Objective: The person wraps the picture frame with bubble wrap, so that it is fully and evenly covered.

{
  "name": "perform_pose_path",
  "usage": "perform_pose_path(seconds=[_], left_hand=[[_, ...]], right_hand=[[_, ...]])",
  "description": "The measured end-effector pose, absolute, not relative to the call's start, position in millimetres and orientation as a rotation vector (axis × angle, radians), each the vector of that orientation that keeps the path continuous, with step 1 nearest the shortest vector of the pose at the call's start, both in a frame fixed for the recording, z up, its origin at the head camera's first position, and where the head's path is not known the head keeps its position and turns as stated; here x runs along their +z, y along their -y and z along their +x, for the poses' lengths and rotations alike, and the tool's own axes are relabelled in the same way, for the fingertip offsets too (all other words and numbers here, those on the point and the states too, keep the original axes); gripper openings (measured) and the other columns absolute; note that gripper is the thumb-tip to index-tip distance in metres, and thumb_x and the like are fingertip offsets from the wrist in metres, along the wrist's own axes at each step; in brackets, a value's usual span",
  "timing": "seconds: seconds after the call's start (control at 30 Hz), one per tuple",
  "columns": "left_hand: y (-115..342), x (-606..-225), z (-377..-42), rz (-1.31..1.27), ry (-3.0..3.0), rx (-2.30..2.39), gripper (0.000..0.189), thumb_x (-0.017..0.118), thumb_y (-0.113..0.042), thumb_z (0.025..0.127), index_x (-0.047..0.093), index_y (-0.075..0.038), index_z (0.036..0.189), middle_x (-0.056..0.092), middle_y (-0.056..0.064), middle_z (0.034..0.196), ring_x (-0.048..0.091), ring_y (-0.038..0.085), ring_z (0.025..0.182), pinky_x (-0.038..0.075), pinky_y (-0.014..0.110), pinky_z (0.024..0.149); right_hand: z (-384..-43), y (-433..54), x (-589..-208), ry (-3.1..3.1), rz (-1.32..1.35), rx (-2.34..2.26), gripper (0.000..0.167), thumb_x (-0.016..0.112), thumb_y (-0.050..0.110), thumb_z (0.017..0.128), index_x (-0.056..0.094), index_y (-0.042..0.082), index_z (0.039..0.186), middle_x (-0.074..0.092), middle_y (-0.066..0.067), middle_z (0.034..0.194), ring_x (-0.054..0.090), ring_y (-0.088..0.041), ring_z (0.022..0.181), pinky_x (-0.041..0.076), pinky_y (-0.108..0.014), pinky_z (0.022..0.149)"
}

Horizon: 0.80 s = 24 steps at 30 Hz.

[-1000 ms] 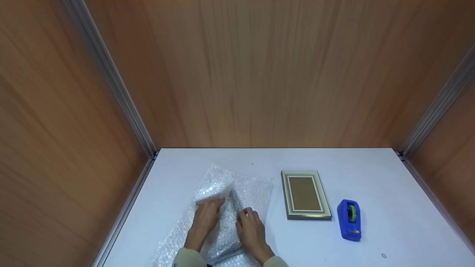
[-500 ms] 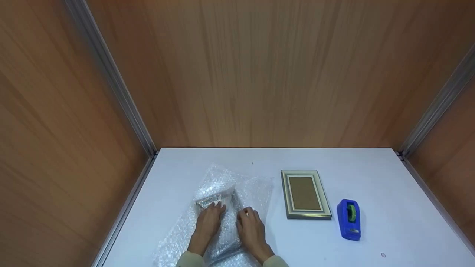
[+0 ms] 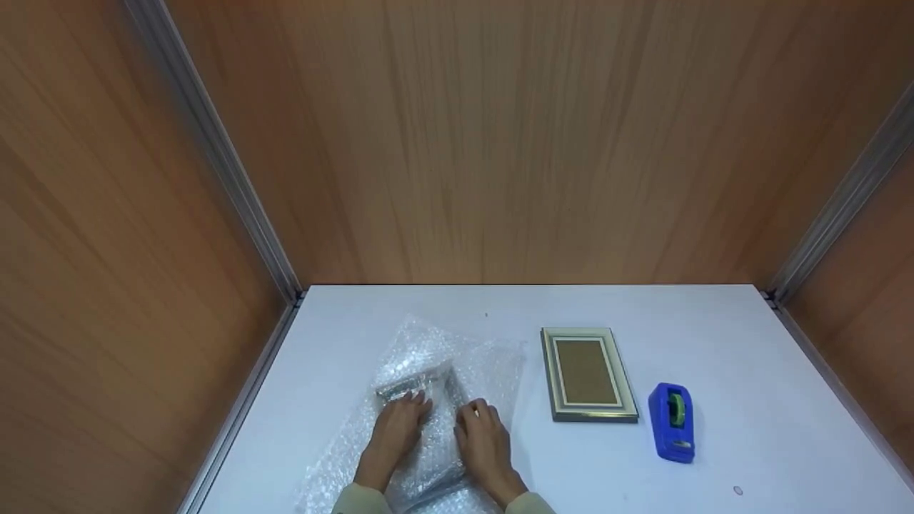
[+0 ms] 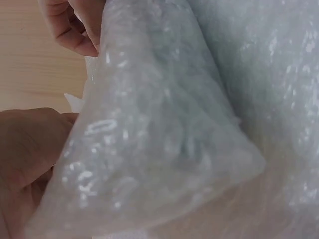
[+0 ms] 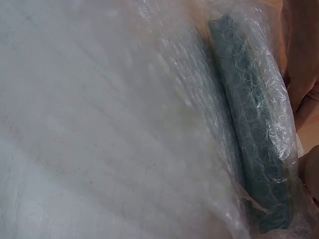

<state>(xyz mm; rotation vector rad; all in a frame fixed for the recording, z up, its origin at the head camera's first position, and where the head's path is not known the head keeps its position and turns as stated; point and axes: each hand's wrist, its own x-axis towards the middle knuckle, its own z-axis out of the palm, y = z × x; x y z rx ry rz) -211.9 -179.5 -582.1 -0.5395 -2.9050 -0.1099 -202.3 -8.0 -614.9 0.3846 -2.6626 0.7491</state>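
Note:
A sheet of clear bubble wrap lies on the table, with a flap folded over a dark-edged flat item. Bubbles veil this item, whose dark green side shows through the wrap in the right wrist view. My left hand rests on top of the folded flap, fingers extended toward its far end. At the package's right side, my right hand holds the wrap against the edge with bent fingers and thumb. In the left wrist view the folded wrap fills the middle, tapering to a loose corner.
Right of the wrap lies a picture frame with a silvery-gold border and brown centre. A blue tape dispenser with a green roll stands farther right. Wood panels enclose the white table at the back and sides.
My left hand has drawn back slightly from the far edge of the package onto its top, uncovering the folded far end. The right hand stays in place.

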Motion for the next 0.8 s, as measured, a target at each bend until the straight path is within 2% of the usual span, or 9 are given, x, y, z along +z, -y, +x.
perform_pose_path(seconds=[0.1, 0.23, 0.33, 0.4, 0.63, 0.8], left_hand=[[179, -579, -210, -0.534, 2.953, -0.105, 0.030, 0.059, -0.013, 0.089, 0.066, -0.011, 0.118, 0.063, 0.011, 0.126, 0.061, 0.034, 0.112, 0.048, 0.053, 0.091], [180, -575, -208, -0.492, 3.100, -0.250, 0.041, 0.051, -0.030, 0.096, 0.058, -0.012, 0.132, 0.053, 0.010, 0.140, 0.048, 0.036, 0.129, 0.032, 0.065, 0.104], [181, -573, -207, -0.460, 3.193, -0.340, 0.056, 0.053, -0.046, 0.093, 0.051, -0.014, 0.138, 0.044, 0.008, 0.148, 0.039, 0.036, 0.136, 0.021, 0.068, 0.108], [182, -572, -205, -0.455, 3.223, -0.367, 0.065, 0.057, -0.052, 0.088, 0.049, -0.014, 0.140, 0.041, 0.008, 0.150, 0.036, 0.037, 0.138, 0.018, 0.069, 0.108], [182, -574, -201, -0.472, 3.192, -0.307, 0.067, 0.064, -0.048, 0.084, 0.050, -0.011, 0.139, 0.044, 0.011, 0.148, 0.039, 0.039, 0.135, 0.025, 0.070, 0.105], [181, -571, -201, -0.431, 3.211, -0.341, 0.067, 0.065, -0.047, 0.084, 0.050, -0.011, 0.139, 0.043, 0.011, 0.148, 0.038, 0.039, 0.136, 0.023, 0.071, 0.105]], right_hand=[[-202, 8, -615, 2.653, 0.381, 0.750, 0.009, 0.069, 0.019, 0.086, 0.063, 0.017, 0.092, 0.054, 0.004, 0.097, 0.055, -0.013, 0.084, 0.050, -0.024, 0.065], [-202, 7, -614, 2.644, 0.368, 0.735, 0.008, 0.069, 0.019, 0.087, 0.063, 0.017, 0.091, 0.053, 0.005, 0.097, 0.055, -0.012, 0.085, 0.050, -0.024, 0.066], [-202, 6, -614, 2.648, 0.362, 0.733, 0.008, 0.068, 0.019, 0.087, 0.062, 0.017, 0.092, 0.053, 0.006, 0.096, 0.054, -0.012, 0.085, 0.050, -0.024, 0.066], [-202, 6, -614, 2.659, 0.363, 0.737, 0.008, 0.068, 0.020, 0.087, 0.062, 0.018, 0.092, 0.053, 0.006, 0.097, 0.054, -0.012, 0.085, 0.050, -0.024, 0.066], [-201, 6, -612, 2.694, 0.375, 0.769, 0.007, 0.067, 0.020, 0.089, 0.063, 0.018, 0.094, 0.053, 0.006, 0.097, 0.054, -0.011, 0.086, 0.050, -0.024, 0.068], [-201, 4, -608, 2.726, 0.396, 0.828, 0.008, 0.067, 0.019, 0.088, 0.064, 0.018, 0.095, 0.054, 0.008, 0.095, 0.056, -0.011, 0.087, 0.051, -0.025, 0.071]])
